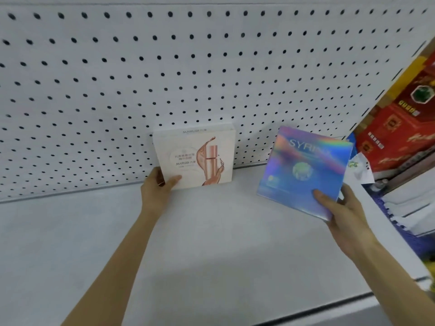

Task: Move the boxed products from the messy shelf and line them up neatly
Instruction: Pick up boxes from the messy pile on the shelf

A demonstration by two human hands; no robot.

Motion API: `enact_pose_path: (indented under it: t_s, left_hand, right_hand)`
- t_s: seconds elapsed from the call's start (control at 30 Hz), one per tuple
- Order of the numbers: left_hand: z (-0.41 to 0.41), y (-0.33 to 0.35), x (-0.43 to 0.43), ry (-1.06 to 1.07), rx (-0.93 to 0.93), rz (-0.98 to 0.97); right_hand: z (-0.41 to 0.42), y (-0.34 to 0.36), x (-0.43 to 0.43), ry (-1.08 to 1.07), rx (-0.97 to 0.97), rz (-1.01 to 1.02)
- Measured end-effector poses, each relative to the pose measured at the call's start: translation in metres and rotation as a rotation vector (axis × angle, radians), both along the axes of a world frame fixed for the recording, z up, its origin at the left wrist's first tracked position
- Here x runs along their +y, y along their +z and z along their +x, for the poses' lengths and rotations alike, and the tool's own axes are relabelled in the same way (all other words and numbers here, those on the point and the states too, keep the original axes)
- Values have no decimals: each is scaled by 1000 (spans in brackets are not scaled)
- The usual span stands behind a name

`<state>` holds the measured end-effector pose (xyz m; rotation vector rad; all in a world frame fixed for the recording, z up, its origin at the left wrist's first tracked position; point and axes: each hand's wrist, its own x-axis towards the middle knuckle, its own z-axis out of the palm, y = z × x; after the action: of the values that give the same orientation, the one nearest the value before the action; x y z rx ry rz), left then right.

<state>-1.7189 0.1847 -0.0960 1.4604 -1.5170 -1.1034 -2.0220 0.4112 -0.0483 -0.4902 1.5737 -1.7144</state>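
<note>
A white box with a rose-gold bottle picture (200, 154) stands upright on the white shelf (117, 243), its back against the pegboard. My left hand (157, 187) grips its lower left corner, thumb on the front face. A holographic blue-purple box (303, 170) is held above the shelf to the right, tilted, front face toward me. My right hand (341, 208) holds it by the lower right corner, thumb on the front. A gap separates the two boxes.
A white pegboard (164, 67) forms the back wall. To the right, past the shelf's upright, stand red and yellow boxes (404, 128) and a small white packet (360, 168). The shelf's front edge (282, 309) runs along the bottom.
</note>
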Motion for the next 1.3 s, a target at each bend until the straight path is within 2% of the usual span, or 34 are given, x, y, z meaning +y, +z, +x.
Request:
enact_pose_path:
  t_s: [0.17, 0.3, 0.43, 0.53, 0.67, 0.8, 0.93, 1.0, 1.13, 1.2, 1.3]
  left_hand:
    - [-3, -3, 7, 61, -71, 11]
    - [-11, -6, 18, 336, -68, -34]
    - [-44, 0, 62, 609, -52, -178]
    - [-78, 5, 96, 506, -122, -369]
    - [-88, 21, 84, 374, -451, -636]
    - [-78, 39, 59, 329, -646, -694]
    - [-68, 47, 51, 213, -753, -774]
    - [-67, 46, 50, 239, -685, -725]
    - [-67, 40, 45, 473, -117, -403]
    - [-65, 36, 41, 488, 93, -177]
    - [-60, 25, 32, 413, 142, 52]
  right_hand:
    - [-28, -16, -9, 18, 5, 15]
    - [-52, -32, -14, 105, 6, -28]
    - [-72, -43, -27, 213, 35, -22]
    - [-82, -47, -45, 292, 27, -31]
    - [-96, -48, -65, 380, 126, -17]
    - [-106, -53, -84, 373, 229, -34]
    - [-104, -57, -100, 378, 244, -50]
    - [-103, -59, -105, 361, 254, -47]
    - [-97, -70, -107, 265, 269, -39]
    - [-92, -72, -108, 223, 250, -49]
    - [-88, -73, -110, 189, 240, -48]
